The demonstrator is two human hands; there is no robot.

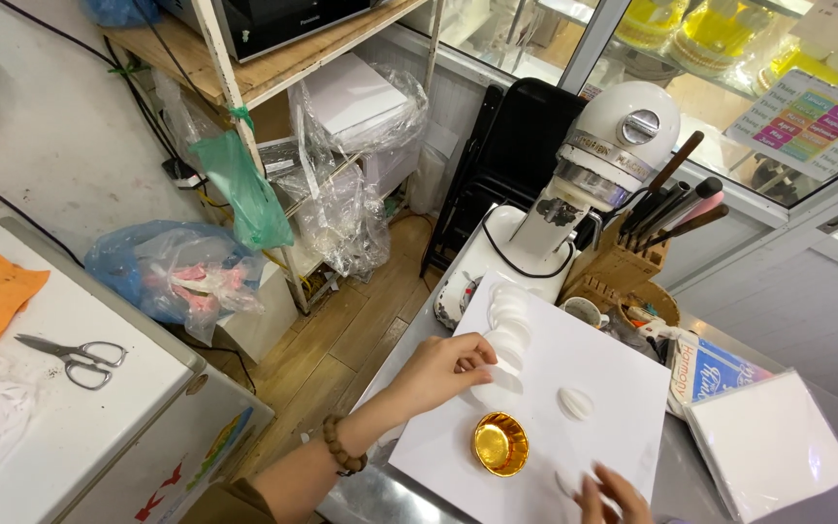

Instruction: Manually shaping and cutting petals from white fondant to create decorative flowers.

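Left grip [448, 367] pinching white petal [508, 367], gold cup [500, 443] beside, stand mixer [574, 184] behind; right grip [611, 495] unclear.

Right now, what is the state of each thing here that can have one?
Left hand: touching a white petal piece on the board.
Right hand: fingers spread over a white piece, at the frame edge.
Gold foil cup: upright, empty.
Scissors: slightly open, lying flat.
Stand mixer: head tilted up.
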